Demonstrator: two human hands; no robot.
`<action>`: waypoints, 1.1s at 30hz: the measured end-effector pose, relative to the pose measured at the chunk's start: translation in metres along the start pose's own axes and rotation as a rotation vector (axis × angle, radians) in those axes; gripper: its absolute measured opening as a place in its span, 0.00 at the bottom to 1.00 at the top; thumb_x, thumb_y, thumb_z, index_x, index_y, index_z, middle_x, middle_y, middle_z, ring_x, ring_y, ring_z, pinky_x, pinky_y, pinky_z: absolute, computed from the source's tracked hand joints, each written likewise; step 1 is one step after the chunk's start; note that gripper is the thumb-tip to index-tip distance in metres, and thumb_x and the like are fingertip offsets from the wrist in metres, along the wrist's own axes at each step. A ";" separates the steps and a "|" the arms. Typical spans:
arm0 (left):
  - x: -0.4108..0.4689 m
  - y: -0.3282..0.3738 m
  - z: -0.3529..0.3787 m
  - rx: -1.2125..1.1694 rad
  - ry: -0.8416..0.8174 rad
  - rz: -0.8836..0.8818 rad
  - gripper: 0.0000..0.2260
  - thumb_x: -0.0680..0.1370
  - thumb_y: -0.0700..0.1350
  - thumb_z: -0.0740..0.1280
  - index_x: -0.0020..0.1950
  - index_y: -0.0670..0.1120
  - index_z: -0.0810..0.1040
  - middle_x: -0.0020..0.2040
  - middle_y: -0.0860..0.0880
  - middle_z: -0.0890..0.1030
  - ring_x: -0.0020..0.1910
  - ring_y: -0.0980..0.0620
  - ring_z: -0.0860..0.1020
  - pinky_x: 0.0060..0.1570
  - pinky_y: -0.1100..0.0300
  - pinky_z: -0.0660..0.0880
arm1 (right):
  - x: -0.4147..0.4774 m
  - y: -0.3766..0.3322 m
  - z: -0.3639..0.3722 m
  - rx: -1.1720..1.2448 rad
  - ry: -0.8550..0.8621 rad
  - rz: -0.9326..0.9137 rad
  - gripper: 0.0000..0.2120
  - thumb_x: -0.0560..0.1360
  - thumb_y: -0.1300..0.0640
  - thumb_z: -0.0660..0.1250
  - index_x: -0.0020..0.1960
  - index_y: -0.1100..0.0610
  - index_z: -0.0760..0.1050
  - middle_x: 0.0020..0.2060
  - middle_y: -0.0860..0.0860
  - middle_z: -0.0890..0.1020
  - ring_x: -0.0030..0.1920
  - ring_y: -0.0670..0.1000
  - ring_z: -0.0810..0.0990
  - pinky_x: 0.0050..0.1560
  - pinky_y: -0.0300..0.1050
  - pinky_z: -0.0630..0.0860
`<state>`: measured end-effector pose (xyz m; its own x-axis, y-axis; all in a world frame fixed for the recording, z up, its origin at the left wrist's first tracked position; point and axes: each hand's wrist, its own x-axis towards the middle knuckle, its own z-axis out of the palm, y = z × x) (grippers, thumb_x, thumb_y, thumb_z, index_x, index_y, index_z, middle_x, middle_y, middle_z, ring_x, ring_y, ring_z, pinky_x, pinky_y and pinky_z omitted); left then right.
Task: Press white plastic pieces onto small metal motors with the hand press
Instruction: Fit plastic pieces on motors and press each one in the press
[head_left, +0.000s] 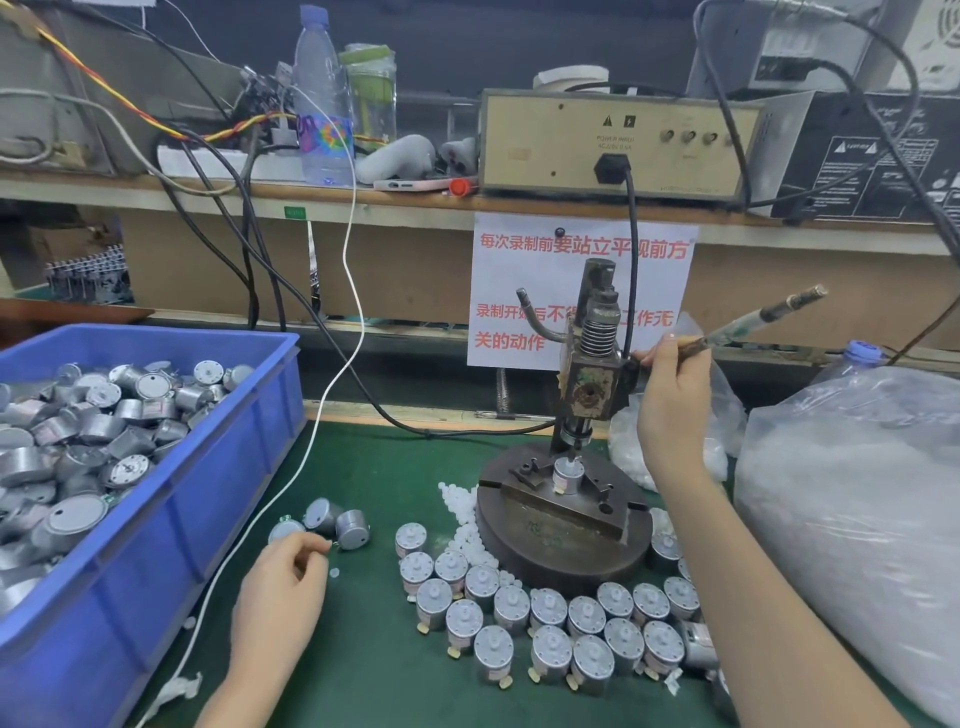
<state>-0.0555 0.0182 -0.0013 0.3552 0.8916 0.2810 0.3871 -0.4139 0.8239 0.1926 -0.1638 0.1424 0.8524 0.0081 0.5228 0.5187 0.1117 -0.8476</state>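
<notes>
Green matting covers the table (363, 675) of a cluttered workshop station. A wooden shelf (415, 200) runs across the far side and carries a beige power box (613, 145), a water bottle (322, 104) and tangled cables, with a paper notice (519, 291) hanging below it. A blue bin (208, 519) full of loose motors stands at the left, and a large clear plastic bag (857, 519) at the right.

The hand press (589, 374) stands in the middle on a round iron base. One motor (566, 473) sits upright in the fixture directly under the ram; whether the ram tip touches it cannot be told. The right hand (672, 405) is clasped around the lever (753, 322), which is raised and points far right. The left hand (283, 582) lies on the mat at the near left, just beside three loose motors (332, 519). Its fingers are curled, but whether they pinch anything cannot be told.

White plastic pieces (462, 519) lie heaped against the left of the base, and rows of upright motors (545, 623) crowd its near side.

The motors look like rigid, smooth-sided steel cans, probably dense for their size. They are best taken around the can, clear of the shaft and terminal tabs. The plastic pieces look tiny and light, so they are likely to roll or scatter and call for a fingertip pinch.
</notes>
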 end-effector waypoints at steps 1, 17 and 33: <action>0.000 0.003 0.002 0.009 0.011 0.011 0.09 0.74 0.36 0.63 0.42 0.50 0.77 0.38 0.50 0.75 0.36 0.50 0.73 0.35 0.56 0.68 | 0.001 0.001 0.002 -0.003 -0.002 0.002 0.08 0.82 0.53 0.52 0.47 0.53 0.66 0.39 0.45 0.73 0.40 0.41 0.72 0.39 0.24 0.68; 0.004 0.014 0.026 0.469 0.136 0.341 0.15 0.62 0.29 0.73 0.47 0.37 0.81 0.47 0.39 0.81 0.46 0.36 0.79 0.52 0.39 0.72 | 0.034 -0.002 0.001 -0.100 -0.124 0.333 0.13 0.80 0.56 0.55 0.60 0.55 0.73 0.62 0.51 0.75 0.57 0.51 0.73 0.54 0.45 0.68; 0.007 0.004 0.034 0.556 0.193 0.508 0.19 0.58 0.38 0.80 0.47 0.39 0.81 0.46 0.44 0.83 0.48 0.45 0.81 0.56 0.48 0.61 | -0.075 0.067 -0.001 -0.845 -0.451 -0.047 0.17 0.75 0.55 0.67 0.62 0.59 0.75 0.57 0.55 0.78 0.58 0.55 0.74 0.60 0.49 0.68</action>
<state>-0.0231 0.0165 -0.0127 0.4685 0.5629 0.6809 0.6046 -0.7663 0.2175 0.1633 -0.1581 0.0467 0.8158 0.4233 0.3941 0.5776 -0.6306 -0.5183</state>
